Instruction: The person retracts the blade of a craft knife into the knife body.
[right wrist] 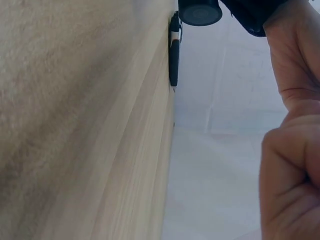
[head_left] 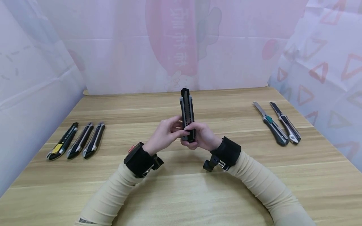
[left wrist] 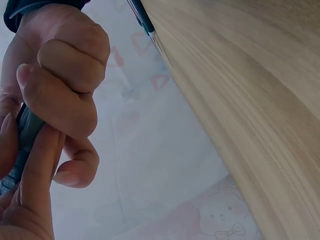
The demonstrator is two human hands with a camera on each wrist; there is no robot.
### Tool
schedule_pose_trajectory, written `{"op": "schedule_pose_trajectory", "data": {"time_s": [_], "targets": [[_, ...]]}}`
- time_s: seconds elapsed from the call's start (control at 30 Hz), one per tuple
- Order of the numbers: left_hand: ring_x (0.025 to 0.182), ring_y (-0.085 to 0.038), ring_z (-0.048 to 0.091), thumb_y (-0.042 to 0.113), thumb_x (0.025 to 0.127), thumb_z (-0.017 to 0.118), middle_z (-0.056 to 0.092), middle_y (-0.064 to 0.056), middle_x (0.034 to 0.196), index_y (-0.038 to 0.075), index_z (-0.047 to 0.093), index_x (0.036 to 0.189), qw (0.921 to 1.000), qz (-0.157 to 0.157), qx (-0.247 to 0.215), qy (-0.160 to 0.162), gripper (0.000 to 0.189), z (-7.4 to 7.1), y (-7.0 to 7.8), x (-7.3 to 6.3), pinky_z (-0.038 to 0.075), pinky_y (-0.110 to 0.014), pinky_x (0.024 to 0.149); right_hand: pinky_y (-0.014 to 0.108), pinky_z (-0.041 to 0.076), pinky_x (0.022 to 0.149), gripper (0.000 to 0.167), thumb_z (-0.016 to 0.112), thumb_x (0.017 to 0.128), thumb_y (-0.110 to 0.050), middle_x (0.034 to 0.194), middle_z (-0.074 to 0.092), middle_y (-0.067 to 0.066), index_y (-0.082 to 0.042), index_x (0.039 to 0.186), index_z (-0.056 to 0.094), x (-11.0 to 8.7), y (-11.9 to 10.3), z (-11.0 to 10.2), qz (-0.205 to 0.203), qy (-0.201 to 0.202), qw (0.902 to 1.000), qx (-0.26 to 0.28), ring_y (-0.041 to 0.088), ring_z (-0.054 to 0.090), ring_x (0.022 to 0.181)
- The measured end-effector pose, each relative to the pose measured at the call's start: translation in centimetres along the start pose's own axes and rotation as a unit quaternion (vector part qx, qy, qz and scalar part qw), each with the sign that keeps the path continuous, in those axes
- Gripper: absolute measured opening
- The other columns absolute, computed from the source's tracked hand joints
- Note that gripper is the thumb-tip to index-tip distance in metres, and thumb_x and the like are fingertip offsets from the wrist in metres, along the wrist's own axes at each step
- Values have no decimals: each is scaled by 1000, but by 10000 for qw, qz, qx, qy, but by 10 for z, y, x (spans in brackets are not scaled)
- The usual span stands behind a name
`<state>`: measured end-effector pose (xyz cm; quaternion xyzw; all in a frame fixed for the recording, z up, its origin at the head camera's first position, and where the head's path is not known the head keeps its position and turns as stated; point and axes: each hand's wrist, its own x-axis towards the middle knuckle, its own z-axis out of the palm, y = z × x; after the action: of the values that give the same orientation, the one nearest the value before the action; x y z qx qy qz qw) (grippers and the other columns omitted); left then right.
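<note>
The right grip (head_left: 204, 137) partly hides the held cutter (head_left: 187, 110). The left wrist view's left edge crops it.

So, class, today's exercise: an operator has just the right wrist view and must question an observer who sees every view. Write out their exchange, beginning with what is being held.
Operator: My right wrist view doesn't show what is being held. What is it?
Observer: A black and grey utility knife, held by both the left hand and the right hand.
Operator: And what lies toward the right side of the table?
Observer: The head view shows a knife with a teal part and a black-bladed knife side by side, both with blades out.
</note>
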<state>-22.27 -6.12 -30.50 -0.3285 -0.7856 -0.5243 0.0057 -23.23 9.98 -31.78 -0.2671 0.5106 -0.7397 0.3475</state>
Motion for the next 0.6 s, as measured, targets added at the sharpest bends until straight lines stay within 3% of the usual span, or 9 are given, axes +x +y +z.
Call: {"op": "schedule_pose_trajectory", "data": {"time_s": [0.4,0.6], "targets": [[83,-21,63,2,78,59,62,-19,95,0,49,109,10000,-61,-50,23,33,-2,0,1,52,-23,66,20,15,41,13,30,82,-17,59,44,2,-10,80,40,1,2,-3,-142,-319,9992,-172,10,23,41],[85,-22,63,2,80,56,62,-20,96,-1,48,111,9998,-75,-153,-36,32,-4,1,1,52,-24,67,19,26,39,14,28,87,-18,63,48,3,-10,86,40,1,3,0,-312,41,9987,-413,8,35,41]]}}
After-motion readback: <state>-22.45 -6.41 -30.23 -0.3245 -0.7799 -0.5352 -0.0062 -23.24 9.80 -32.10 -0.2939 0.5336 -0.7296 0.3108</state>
